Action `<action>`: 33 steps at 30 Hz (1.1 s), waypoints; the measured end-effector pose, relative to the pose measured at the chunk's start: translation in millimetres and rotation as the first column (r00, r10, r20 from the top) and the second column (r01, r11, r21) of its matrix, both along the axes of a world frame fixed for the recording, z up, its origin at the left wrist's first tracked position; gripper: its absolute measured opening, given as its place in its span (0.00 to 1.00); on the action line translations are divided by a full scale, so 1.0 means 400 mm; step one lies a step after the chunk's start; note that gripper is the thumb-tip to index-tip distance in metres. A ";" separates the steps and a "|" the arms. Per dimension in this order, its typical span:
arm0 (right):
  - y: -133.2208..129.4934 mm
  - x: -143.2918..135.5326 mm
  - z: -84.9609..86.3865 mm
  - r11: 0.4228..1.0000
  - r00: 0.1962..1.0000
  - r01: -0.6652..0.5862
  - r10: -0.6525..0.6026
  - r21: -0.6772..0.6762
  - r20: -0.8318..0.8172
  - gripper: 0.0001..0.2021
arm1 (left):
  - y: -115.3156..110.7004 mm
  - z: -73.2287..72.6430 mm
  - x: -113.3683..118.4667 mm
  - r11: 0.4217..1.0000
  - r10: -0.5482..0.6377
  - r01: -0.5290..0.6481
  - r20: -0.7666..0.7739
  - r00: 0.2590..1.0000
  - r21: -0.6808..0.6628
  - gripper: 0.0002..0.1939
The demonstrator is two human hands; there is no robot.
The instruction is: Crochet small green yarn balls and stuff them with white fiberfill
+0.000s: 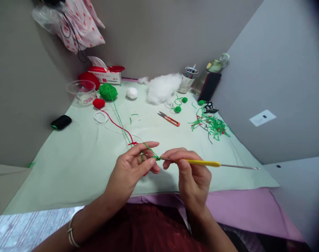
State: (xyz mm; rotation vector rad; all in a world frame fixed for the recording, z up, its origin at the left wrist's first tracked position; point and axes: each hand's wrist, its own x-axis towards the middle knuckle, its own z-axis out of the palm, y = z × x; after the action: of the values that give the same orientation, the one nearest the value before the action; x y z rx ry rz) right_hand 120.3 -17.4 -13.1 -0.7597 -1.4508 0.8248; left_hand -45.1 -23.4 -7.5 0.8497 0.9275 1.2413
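Observation:
My right hand (pixel 192 173) grips a crochet hook (pixel 203 162) by its yellow handle, with the metal tip pointing left. My left hand (pixel 134 164) pinches a small piece of green crochet work (pixel 157 158) between thumb and fingers. The hook's tip meets that piece. A strand of green yarn (pixel 120 120) runs from the green yarn ball (pixel 108 91) down to my left hand and over its index finger. Red yarn (pixel 117 126) also leads toward the left hand from a small red ball (pixel 98 103). Part of the work is hidden behind my left fingers.
Orange-handled thread snips (pixel 169 119) lie mid-table. White stuffing (pixel 163 89), a white yarn ball (pixel 132 92) and a tissue box (pixel 105 75) stand behind. To the right are green yarn scraps (pixel 214 126), a pen cup (pixel 187 80), a bottle (pixel 201 82) and a phone (pixel 210 86). A plastic tub (pixel 82 92) stands left.

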 end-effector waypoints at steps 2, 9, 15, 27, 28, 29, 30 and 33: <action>-0.003 0.000 0.001 0.997 0.993 0.013 -0.022 0.074 0.116 0.12 | 0.000 -0.002 0.000 1.000 0.031 -0.031 -0.029 0.999 0.002 0.16; -0.014 -0.015 -0.040 0.903 0.850 0.101 -0.296 0.417 0.436 0.19 | -0.004 -0.002 0.018 0.996 0.073 -0.068 0.107 0.992 -0.054 0.21; 0.000 -0.017 -0.034 0.959 0.956 0.170 -0.217 0.228 0.196 0.14 | 0.010 0.009 0.000 0.968 -0.081 0.155 0.340 0.937 -0.198 0.20; -0.005 -0.037 -0.034 0.951 0.930 0.152 -0.229 0.269 0.288 0.15 | 0.008 -0.013 0.017 0.996 -0.006 0.029 0.254 0.967 -0.087 0.19; -0.006 -0.035 -0.039 0.934 0.906 0.160 -0.268 0.319 0.329 0.16 | 0.010 -0.013 0.015 0.992 -0.025 0.060 0.288 0.957 -0.115 0.19; -0.005 -0.033 -0.041 0.926 0.893 0.160 -0.284 0.343 0.349 0.16 | 0.013 -0.012 0.011 0.984 -0.054 0.106 0.325 0.944 -0.146 0.19; -0.003 -0.030 -0.040 0.930 0.899 0.164 -0.279 0.330 0.339 0.15 | 0.016 -0.010 0.007 0.974 -0.078 0.149 0.361 0.929 -0.172 0.18; 0.012 -0.021 -0.027 0.982 0.979 0.165 -0.174 0.088 0.102 0.12 | 0.026 -0.001 -0.004 0.965 -0.081 0.175 0.413 0.907 -0.194 0.14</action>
State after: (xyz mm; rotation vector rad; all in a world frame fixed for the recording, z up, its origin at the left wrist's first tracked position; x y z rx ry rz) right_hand 111.8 -12.5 -23.9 -0.8664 -1.4840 0.5998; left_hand -46.5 -12.9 -7.8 0.4402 0.6509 1.1132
